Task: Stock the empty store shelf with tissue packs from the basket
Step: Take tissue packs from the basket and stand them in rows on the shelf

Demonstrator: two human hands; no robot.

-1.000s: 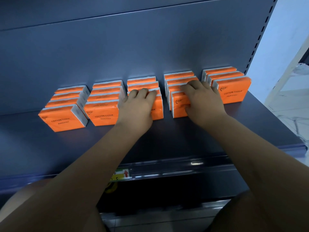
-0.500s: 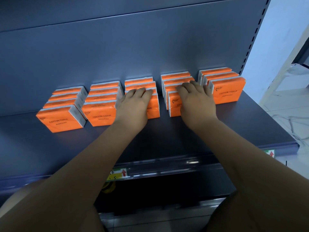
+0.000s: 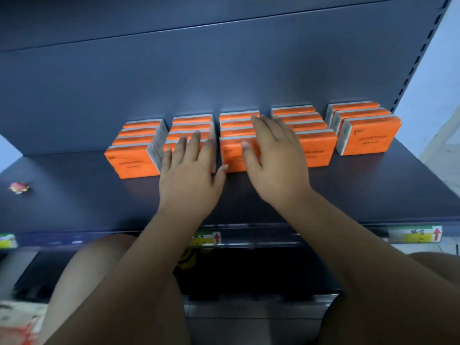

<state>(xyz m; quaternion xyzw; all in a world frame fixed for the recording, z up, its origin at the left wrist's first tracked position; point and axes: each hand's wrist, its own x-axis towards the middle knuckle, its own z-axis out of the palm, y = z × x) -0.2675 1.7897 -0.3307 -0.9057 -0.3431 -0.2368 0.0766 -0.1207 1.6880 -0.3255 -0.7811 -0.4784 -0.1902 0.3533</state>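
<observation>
**Both hands spreading flat over the orange packs on the shelf**

Head view: Orange tissue packs [image 3: 318, 150] are standing on edge on the dark shelf [image 3: 373, 190], forming five short rows that run from near to far, up to the back panel [image 3: 224, 70]. The leftmost row [image 3: 132, 160], second row [image 3: 191, 125], middle row [image 3: 236, 123] and fourth row [image 3: 298, 118] are each showing four packs. The rightmost row [image 3: 371, 140] is showing three and is sitting a little apart from the others.

The left hand [image 3: 189, 180] is lying over the front pack of the second row, its fingers straight, spread and holding nothing. The right hand [image 3: 276, 165] is reaching over the middle row and the gap beside the fourth row. Its fingers are extended and gripping nothing, and its thumb is crossing the front pack's orange face. Blur is hiding whether either palm is pressing the packs or hovering just above them.

A small red and white object [image 3: 19, 188] is lying on the shelf at the far left, well apart from the packs. Price labels [image 3: 414, 234] with red arrows are lining the shelf's near edge.
</observation>
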